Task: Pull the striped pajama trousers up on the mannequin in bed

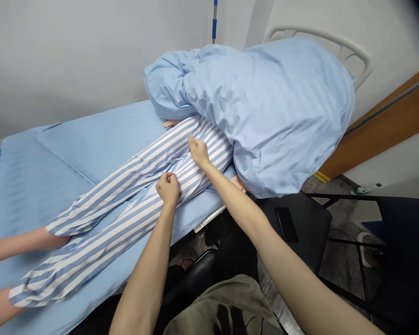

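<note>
Blue-and-white striped trousers (125, 186) cover the two legs stretched out along the bed. My left hand (168, 188) is closed in a fist over the near leg, around the knee, seemingly resting on the cloth. Farther up the same leg, over the thigh, my right hand (198, 152) makes a fist too. It seems slightly above the fabric, though the gap is hard to judge. I see nothing held in either fist. A light blue quilt (265, 102) hides the upper body; part of a hand (171, 123) peeks out beneath its edge.
A light blue sheet (77, 149) covers the bed, which has a pale headboard (363, 56) at the far right. Right of the bed, a phone (286, 224) lies on a black chair seat (310, 223). Another black chair (405, 232) stands farther right. A wall borders the far side.
</note>
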Tool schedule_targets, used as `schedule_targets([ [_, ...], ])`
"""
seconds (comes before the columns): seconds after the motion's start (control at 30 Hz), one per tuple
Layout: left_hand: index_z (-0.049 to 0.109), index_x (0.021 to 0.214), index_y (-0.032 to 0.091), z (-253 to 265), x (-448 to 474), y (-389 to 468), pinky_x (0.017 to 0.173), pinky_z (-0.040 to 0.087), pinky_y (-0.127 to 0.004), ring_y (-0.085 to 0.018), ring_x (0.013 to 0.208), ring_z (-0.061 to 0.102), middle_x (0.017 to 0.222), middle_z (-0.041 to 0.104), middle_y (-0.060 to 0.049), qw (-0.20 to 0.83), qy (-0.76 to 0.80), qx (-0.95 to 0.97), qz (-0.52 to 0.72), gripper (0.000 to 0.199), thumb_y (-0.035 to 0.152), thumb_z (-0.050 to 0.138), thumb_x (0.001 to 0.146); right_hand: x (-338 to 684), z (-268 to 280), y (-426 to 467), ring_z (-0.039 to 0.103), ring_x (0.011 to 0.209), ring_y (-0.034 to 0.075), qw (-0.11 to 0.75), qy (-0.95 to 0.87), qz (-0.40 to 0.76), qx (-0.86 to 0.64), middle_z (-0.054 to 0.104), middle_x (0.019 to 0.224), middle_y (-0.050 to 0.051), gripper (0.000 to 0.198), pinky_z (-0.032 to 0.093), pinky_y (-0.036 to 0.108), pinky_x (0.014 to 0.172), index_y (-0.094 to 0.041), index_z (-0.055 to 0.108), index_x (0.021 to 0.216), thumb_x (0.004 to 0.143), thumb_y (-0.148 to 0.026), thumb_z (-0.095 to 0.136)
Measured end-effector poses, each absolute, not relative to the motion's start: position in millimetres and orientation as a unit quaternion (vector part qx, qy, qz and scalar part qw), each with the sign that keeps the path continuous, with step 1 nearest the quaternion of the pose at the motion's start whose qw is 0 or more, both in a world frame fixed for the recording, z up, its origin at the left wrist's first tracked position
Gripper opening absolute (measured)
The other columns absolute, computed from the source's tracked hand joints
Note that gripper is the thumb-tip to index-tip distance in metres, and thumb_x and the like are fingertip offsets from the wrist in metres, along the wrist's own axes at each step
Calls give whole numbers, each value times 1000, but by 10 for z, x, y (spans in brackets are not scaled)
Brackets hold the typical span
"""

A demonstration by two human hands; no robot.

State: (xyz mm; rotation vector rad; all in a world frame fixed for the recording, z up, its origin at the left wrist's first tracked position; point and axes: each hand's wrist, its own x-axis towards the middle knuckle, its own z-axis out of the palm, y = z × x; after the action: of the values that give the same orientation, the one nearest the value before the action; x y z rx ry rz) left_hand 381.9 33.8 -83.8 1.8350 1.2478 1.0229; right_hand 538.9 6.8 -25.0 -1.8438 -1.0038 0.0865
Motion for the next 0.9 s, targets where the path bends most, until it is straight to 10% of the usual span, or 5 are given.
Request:
schedule_targets([
  [0.3,60,70,21,-839,3820,265,65,33,-29,-14,58,45,56,48,3,329,491,716,371,13,21,50,78,5840,-523,-53,57,76,17,270,-407,-40,-872,65,81,7,49,33,25,70,-18,66,85,102,-47,30],
  [0.9,65,81,18,-1076,2598,-1066,71,44,-28,-16,71,59,73,66,-3,281,322,831,356,20,12,46,84,5745,-476,-64,59,82,20,199,-399,-45,-894,72,92,11,46,29,27,68,-18,71,94,99,-44,33],
])
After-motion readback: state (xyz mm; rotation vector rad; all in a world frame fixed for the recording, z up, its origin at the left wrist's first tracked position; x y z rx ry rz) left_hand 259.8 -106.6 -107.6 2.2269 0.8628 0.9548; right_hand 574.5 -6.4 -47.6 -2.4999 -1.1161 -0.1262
